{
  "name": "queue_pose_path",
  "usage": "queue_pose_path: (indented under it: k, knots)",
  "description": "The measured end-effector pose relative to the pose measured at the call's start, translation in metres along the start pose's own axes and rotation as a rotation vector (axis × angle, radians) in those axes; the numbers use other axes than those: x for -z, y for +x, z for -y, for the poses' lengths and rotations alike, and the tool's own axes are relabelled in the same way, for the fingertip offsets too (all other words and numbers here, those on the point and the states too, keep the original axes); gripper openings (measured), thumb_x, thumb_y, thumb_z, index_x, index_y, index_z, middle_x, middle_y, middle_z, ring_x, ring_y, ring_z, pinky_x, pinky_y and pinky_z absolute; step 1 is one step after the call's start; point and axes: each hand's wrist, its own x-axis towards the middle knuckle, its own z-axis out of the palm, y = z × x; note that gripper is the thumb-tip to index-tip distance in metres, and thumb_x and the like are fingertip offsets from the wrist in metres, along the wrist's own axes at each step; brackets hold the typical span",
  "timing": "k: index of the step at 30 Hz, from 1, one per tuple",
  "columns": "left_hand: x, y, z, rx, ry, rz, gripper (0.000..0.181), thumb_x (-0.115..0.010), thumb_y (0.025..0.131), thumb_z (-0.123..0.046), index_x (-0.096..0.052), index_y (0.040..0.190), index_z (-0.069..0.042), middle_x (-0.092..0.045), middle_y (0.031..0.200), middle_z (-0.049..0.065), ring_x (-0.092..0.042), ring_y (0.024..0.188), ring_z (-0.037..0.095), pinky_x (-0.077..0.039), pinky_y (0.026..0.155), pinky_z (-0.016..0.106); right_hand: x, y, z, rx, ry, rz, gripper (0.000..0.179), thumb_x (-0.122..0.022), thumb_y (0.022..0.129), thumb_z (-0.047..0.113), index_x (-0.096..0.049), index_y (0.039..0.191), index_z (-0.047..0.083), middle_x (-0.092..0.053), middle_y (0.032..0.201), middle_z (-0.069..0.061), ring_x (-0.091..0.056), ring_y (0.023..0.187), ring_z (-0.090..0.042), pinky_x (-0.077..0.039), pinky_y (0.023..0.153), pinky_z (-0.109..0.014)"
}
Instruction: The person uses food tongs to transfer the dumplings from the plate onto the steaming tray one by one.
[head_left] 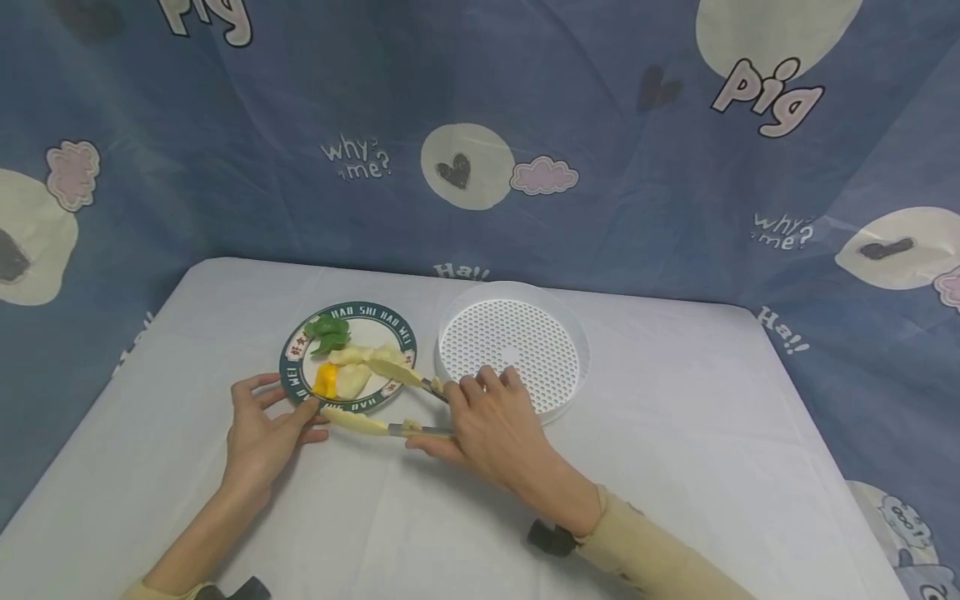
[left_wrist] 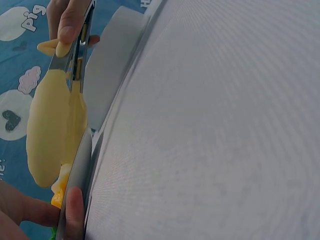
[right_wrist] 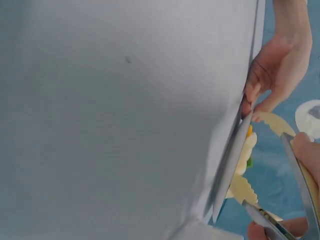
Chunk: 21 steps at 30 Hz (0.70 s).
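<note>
My left hand pinches the near left edge of a round plate with a green lettered rim, thumb on the rim and fingers beneath. On the plate lie a green leafy piece, an orange-yellow piece and pale yellow pieces. My right hand grips tongs with cream-coloured tips and metal arms. The tongs stand spread wide: one tip overlaps the pale food at the plate's right, the other is at the near rim, close to my left thumb.
Right of the plate stands a white round tray with a perforated bottom, partly behind my right hand. A white cloth covers the table. Behind it hangs a blue printed curtain.
</note>
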Motion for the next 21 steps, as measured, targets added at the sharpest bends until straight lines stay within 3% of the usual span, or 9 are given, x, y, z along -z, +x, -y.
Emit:
queue_pose_path:
  k: [7, 14, 21]
  knots:
    - [0.0, 0.001, 0.001, 0.014, -0.015, 0.005, 0.081, -0.061, 0.108, -0.01, -0.006, 0.167, -0.007, -0.03, 0.167, 0.038, -0.075, 0.074, 0.0, -0.071, 0.07, 0.024, -0.001, 0.007, 0.004, -0.018, -0.014, 0.05, 0.072, -0.049, 0.093, 0.089, -0.064, 0.092, 0.019, -0.064, 0.076, 0.003, -0.053, 0.069, -0.018, -0.046, 0.06, -0.032]
    - [0.0, 0.0, 0.001, 0.006, -0.009, 0.003, 0.081, -0.063, 0.107, -0.01, -0.008, 0.166, -0.007, -0.032, 0.165, 0.037, -0.075, 0.075, 0.001, -0.071, 0.071, 0.025, -0.007, 0.009, 0.005, -0.013, -0.024, 0.074, 0.073, -0.048, 0.096, 0.086, -0.067, 0.106, 0.017, -0.065, 0.077, 0.004, -0.053, 0.067, -0.019, -0.045, 0.06, -0.031]
    - [0.002, -0.001, 0.0, 0.017, -0.013, 0.014, 0.08, -0.062, 0.107, -0.01, -0.008, 0.166, -0.007, -0.031, 0.166, 0.037, -0.076, 0.075, 0.0, -0.071, 0.072, 0.024, -0.01, 0.013, 0.006, 0.013, -0.006, 0.063, 0.063, -0.051, 0.097, 0.082, -0.055, 0.096, 0.019, -0.06, 0.073, 0.006, -0.049, 0.062, -0.017, -0.043, 0.061, -0.03]
